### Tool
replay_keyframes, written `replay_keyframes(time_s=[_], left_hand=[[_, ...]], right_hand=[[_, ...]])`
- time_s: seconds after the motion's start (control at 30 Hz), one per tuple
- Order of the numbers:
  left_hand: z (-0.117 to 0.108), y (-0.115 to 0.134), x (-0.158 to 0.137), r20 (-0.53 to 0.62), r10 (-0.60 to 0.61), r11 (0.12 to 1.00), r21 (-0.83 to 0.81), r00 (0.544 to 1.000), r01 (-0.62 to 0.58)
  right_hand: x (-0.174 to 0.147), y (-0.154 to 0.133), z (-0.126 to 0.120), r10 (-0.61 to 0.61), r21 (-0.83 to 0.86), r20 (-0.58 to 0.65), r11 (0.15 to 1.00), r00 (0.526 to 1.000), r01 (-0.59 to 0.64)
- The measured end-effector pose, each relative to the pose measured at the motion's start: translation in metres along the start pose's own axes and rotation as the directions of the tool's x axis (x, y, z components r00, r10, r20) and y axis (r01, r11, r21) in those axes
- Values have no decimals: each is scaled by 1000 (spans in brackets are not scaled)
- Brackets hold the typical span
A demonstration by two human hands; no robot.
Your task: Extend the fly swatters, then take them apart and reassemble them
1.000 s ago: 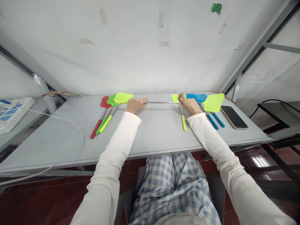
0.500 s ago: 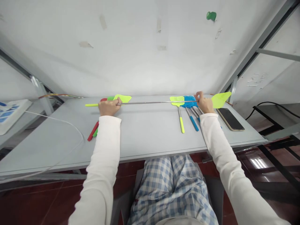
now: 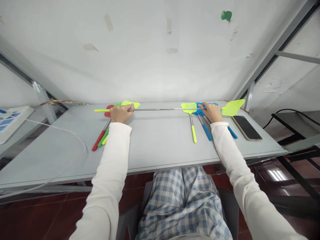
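A long fly swatter [image 3: 162,109] with a metal telescopic rod lies level across my two hands, above the table. My left hand [image 3: 122,113] is closed round its rod near the yellow-green handle at the left. My right hand [image 3: 212,112] grips the rod close to the yellow-green paddle at the right. Under and behind my left hand are a red swatter [image 3: 98,140], a green one [image 3: 103,140] and a yellow-green one [image 3: 132,104]. By my right hand lie a short yellow-green swatter [image 3: 189,107] and several blue swatters [image 3: 207,132], partly hidden by the hand and sleeve.
A phone [image 3: 247,128] lies on the grey table [image 3: 160,143] at the right. Across the table's left side runs a white cable [image 3: 72,132]. A white wall [image 3: 150,73] stands behind, with metal frame posts [image 3: 45,101] at the sides. A white power strip [image 3: 15,121] sits far left.
My right hand has slid left along the rod, away from the paddle. My left hand has moved slightly right, and the rod is a little shorter.
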State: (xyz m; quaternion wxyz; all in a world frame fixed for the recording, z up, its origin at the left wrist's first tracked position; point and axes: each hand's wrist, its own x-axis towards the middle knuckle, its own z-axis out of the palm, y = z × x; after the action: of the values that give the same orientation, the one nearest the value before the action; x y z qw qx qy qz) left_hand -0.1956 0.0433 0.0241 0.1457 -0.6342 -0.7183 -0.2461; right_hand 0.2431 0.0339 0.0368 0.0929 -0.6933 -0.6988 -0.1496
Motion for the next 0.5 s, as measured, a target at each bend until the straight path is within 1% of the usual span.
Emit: replay_keyframes(time_s=[0.07,0.23,0.37,0.5], left_hand=[[-1,3,-1,11,-7,1000,-6,1000,7],[-1,4,-4,45,-11,1000,-9,999,11],[0,1,-3,38,-8,1000,-17,999,9],[2,0,-3,30,0,1000,-21,1000,0]], right_hand=[[0,-1,0,3,1,-8,1000,1000,-3],[3,5,7,-42,-9,-26,999,999,41],[5,10,15,-34,-31,-47,999,998,33],[6,11,17,-30,-61,-28,998,999,29]])
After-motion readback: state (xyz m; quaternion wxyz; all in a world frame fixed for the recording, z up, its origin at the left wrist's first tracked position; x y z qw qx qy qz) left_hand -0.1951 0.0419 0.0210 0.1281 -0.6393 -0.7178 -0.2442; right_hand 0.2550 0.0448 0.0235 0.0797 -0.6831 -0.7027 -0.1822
